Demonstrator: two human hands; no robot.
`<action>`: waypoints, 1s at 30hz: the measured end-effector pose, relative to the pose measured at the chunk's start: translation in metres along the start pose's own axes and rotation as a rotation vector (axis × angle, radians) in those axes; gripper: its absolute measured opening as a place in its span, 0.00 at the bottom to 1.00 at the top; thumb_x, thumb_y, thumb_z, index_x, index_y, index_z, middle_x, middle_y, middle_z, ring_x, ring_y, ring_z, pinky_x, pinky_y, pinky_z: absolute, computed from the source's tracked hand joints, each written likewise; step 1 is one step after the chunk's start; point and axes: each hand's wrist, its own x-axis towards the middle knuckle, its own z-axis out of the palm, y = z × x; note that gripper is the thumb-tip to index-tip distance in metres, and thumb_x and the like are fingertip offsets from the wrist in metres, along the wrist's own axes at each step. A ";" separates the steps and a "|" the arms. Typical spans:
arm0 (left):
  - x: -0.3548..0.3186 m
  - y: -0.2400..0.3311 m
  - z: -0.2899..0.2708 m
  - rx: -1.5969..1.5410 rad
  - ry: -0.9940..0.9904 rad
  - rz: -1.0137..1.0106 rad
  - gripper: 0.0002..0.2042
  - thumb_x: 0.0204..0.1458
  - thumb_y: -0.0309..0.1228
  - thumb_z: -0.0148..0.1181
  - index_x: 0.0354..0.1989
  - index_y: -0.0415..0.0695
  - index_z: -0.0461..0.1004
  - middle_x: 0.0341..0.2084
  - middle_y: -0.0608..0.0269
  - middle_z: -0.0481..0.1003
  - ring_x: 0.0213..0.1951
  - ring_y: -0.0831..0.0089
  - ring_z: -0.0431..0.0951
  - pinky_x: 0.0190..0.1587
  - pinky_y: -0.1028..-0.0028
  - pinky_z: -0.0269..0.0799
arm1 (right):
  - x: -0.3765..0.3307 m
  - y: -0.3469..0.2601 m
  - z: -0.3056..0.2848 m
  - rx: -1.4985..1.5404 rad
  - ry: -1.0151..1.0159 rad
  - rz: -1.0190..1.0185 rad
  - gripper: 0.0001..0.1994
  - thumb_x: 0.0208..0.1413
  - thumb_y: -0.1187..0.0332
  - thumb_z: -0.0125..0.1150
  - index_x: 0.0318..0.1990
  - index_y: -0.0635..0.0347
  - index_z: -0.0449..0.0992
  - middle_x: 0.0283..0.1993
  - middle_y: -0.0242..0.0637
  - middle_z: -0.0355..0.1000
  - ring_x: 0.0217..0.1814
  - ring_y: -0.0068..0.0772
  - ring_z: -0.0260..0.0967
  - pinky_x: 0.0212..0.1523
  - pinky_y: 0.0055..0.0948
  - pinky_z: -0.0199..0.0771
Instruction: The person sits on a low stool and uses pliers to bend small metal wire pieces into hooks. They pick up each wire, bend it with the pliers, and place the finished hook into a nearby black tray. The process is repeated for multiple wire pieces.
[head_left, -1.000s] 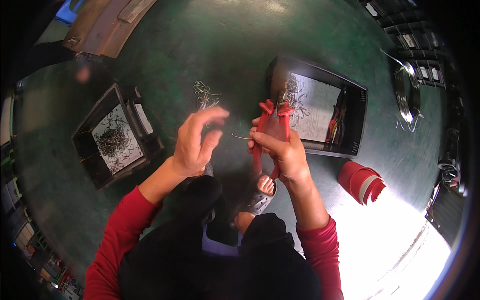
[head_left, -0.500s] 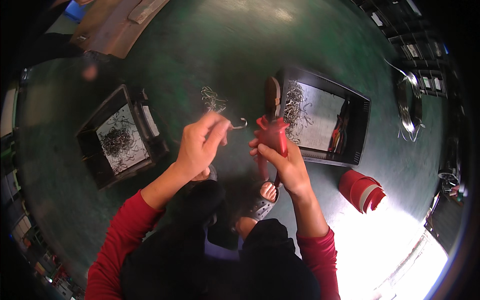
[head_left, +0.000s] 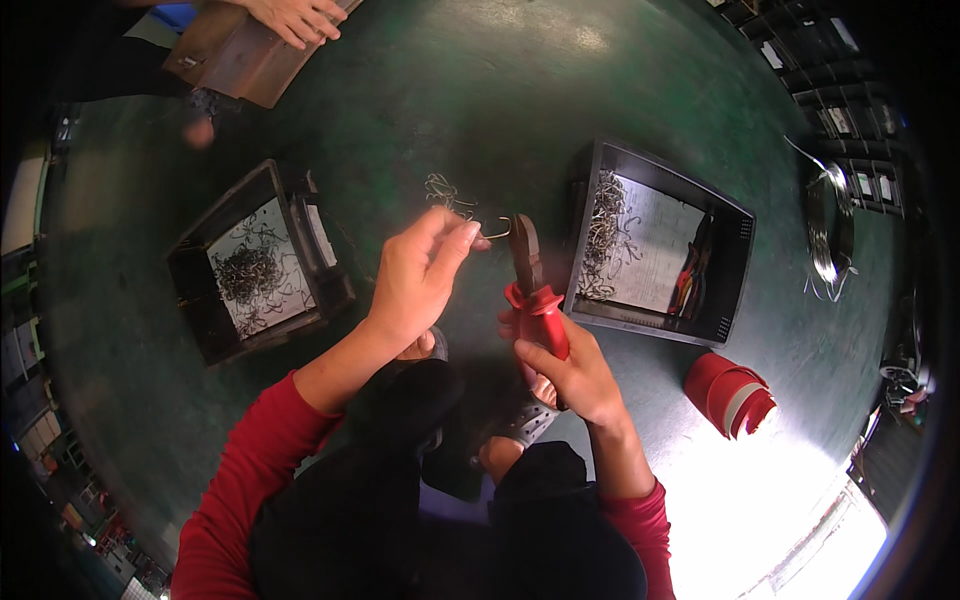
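Head view: leftmost, a bin [head_left: 192, 290] holds a pile [head_left: 250, 275]; then my left hand [head_left: 418, 275], fingertips pinched on one hook [head_left: 498, 236], its bend just beside the tip of the pliers [head_left: 541, 312]; my right hand [head_left: 582, 375] has its fingers wrapped round their handles; beyond, another bin [head_left: 738, 262].

Hook [head_left: 500, 233] passes from right hand [head_left: 582, 375] to left hand [head_left: 420, 275]. Pliers [head_left: 538, 312] now tip left, head just beside hook. Co-worker's hand [head_left: 294, 18] appears over brown board [head_left: 245, 62].
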 end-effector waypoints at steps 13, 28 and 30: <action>0.004 -0.002 0.005 0.261 0.046 0.202 0.11 0.63 0.32 0.53 0.33 0.37 0.73 0.27 0.59 0.80 0.32 0.72 0.79 0.36 0.72 0.72 | -0.001 0.002 -0.003 -0.214 0.062 0.057 0.21 0.58 0.66 0.60 0.58 0.59 0.67 0.45 0.41 0.75 0.48 0.36 0.72 0.52 0.33 0.68; 0.007 0.001 0.004 -0.354 -0.227 -0.175 0.22 0.67 0.42 0.38 0.23 0.42 0.65 0.20 0.61 0.71 0.27 0.70 0.74 0.38 0.69 0.70 | 0.002 0.011 0.002 -0.506 0.281 -0.206 0.20 0.56 0.74 0.58 0.58 0.63 0.68 0.36 0.42 0.72 0.35 0.33 0.71 0.38 0.30 0.72; 0.007 0.001 0.004 -0.376 -0.233 -0.174 0.22 0.67 0.42 0.38 0.22 0.42 0.65 0.19 0.61 0.70 0.27 0.69 0.74 0.37 0.70 0.70 | 0.004 0.014 0.002 -0.528 0.292 -0.293 0.21 0.55 0.75 0.57 0.58 0.64 0.67 0.39 0.44 0.72 0.37 0.35 0.73 0.41 0.31 0.72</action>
